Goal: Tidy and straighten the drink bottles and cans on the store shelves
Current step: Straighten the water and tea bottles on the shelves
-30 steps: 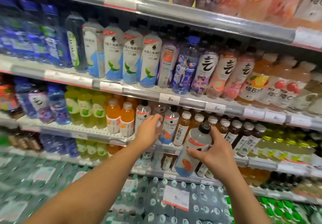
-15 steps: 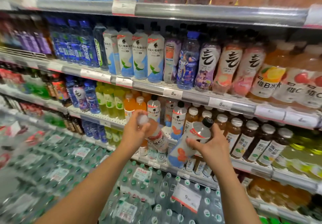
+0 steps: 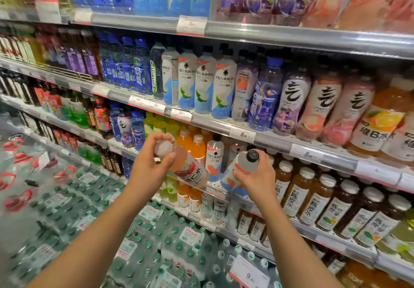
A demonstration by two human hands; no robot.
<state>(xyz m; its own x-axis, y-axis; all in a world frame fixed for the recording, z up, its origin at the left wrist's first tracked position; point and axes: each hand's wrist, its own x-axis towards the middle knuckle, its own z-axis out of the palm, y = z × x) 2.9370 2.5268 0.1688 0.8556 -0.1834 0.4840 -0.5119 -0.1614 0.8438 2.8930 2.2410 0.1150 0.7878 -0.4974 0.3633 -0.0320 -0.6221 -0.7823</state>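
Left hand (image 3: 149, 165) grips a tilted pink bottle (image 3: 187, 167) near its white cap. Right hand (image 3: 257, 177) holds a black-capped bottle (image 3: 238, 171) at the shelf (image 3: 275, 140), also tilted

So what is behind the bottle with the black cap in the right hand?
Behind the black-cap bottle held by the right hand is the shelf row: a similar bottle stands just left, brown tea bottles right. What stands directly behind it is covered.

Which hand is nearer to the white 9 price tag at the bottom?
Right. The right hand is almost directly above the price tag; the left hand is above it and farther left.
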